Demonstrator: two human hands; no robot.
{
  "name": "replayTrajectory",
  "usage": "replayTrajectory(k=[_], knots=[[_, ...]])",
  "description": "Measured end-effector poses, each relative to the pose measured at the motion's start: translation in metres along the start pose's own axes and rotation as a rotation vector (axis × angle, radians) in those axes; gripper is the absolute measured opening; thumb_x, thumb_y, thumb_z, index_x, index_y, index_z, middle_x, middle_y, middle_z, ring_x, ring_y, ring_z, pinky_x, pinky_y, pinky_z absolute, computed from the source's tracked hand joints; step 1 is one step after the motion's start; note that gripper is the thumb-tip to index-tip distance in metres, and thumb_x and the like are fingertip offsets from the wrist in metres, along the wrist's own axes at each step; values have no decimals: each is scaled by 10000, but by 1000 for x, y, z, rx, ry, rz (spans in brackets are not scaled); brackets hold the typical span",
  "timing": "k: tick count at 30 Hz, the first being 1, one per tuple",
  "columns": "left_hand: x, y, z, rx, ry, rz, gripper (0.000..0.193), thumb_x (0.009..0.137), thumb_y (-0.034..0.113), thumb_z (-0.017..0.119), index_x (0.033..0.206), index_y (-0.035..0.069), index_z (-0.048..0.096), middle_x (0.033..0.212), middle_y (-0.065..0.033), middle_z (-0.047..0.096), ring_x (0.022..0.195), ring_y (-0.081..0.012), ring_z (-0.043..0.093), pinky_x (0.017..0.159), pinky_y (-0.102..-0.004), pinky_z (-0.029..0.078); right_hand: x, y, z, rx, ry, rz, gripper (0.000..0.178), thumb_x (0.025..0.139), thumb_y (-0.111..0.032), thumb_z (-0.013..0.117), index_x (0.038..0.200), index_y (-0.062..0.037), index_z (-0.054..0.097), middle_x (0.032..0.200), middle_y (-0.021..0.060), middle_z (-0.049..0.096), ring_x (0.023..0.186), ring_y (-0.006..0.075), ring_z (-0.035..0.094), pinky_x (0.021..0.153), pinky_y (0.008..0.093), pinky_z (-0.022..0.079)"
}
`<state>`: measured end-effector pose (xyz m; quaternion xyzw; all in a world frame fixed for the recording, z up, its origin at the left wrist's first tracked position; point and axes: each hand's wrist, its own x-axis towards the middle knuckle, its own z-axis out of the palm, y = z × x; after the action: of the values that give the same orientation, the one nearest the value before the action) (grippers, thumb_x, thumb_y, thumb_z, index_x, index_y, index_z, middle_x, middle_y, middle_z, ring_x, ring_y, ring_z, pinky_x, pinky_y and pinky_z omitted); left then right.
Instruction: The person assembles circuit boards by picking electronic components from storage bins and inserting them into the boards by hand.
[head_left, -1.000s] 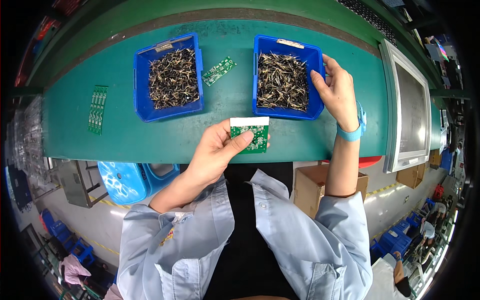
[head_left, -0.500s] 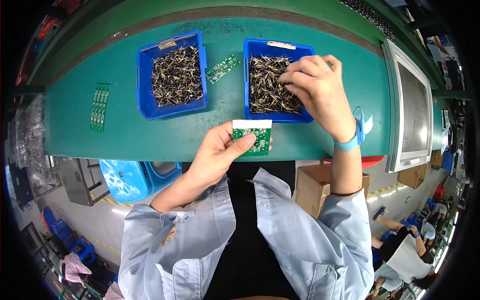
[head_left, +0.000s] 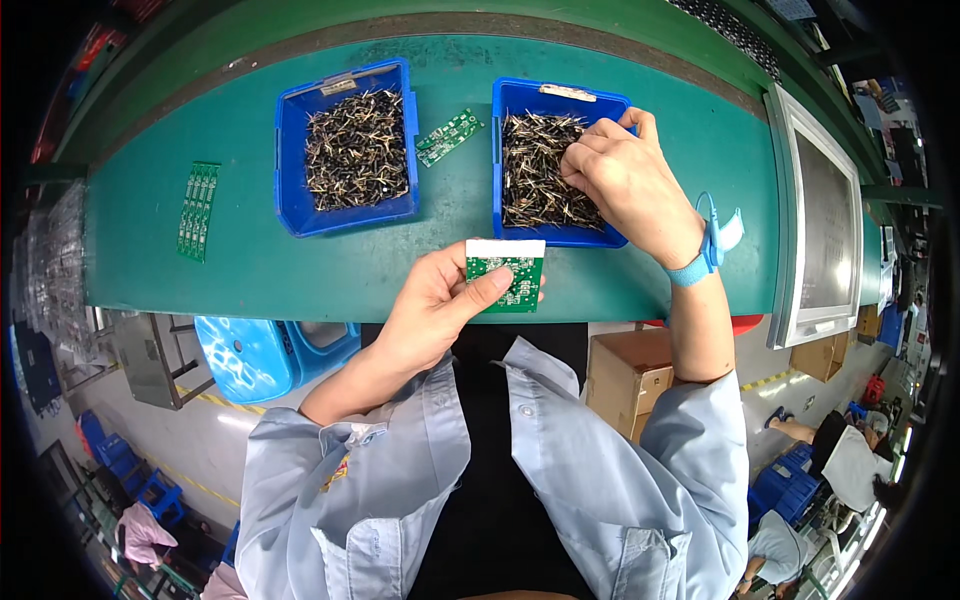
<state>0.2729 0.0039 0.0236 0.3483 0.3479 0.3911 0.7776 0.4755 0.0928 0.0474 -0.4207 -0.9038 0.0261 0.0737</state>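
My left hand [head_left: 428, 305] grips a small green circuit board [head_left: 525, 292] with a white strip along its top edge, the thumb lying across its face. It is held over the near edge of the bench. Over the right blue bin [head_left: 497, 150], my right hand [head_left: 632, 190] has its fingers pinched together, touching the heap of small black parts with thin metal leads [head_left: 540, 185]. Whatever sits between those fingertips is hidden. A light blue wrist strap [head_left: 692, 270] circles the right wrist.
A second blue bin [head_left: 283, 160] of similar leaded parts stands to the left. Between the bins lie green circuit boards [head_left: 450, 137], and another set of boards [head_left: 199, 212] is at far left. A grey-framed panel [head_left: 815, 215] borders the green bench [head_left: 140, 240] on the right.
My right hand's fingers have closed from a looser curl into a pinch, and the wrist has turned slightly. The left hand and its circuit board hold nearly the same place.
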Motion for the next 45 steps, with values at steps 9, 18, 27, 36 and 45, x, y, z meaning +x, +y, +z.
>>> replayTrajectory(k=[9,18,27,36,45], knots=[[-1,-2,5,-3,-4,2,221,837,45,504,1032,-59,486,906,-178,603,791,-213,614,741,-266,491,0,-2,-1,-118,18,-33,55,697,-80,593,737,-87,557,694,24,537,746,175,482,796,345,298],[-2,-2,6,-12,-17,33,223,837,44,504,1035,-58,486,909,-176,601,782,-213,615,744,-272,491,-4,-2,-5,165,81,26,40,708,-42,573,740,-64,566,654,44,537,606,181,484,703,276,351],[-2,1,10,-77,38,62,223,841,41,496,1041,-59,478,918,-168,595,782,-215,616,739,-278,501,-16,-8,-12,643,316,0,59,700,15,579,757,1,592,688,76,599,546,191,508,568,259,394],[6,4,16,-131,88,133,234,843,46,496,1048,-62,469,904,-148,593,779,-209,616,725,-266,506,-32,-35,-24,961,275,125,99,694,53,590,788,20,596,709,66,605,549,149,520,527,229,412],[6,5,23,-219,99,171,240,845,61,502,1050,-57,469,897,-129,592,775,-172,607,713,-244,505,-36,-51,-21,1012,301,179,98,681,66,593,755,19,548,666,50,578,569,135,527,544,218,414]])
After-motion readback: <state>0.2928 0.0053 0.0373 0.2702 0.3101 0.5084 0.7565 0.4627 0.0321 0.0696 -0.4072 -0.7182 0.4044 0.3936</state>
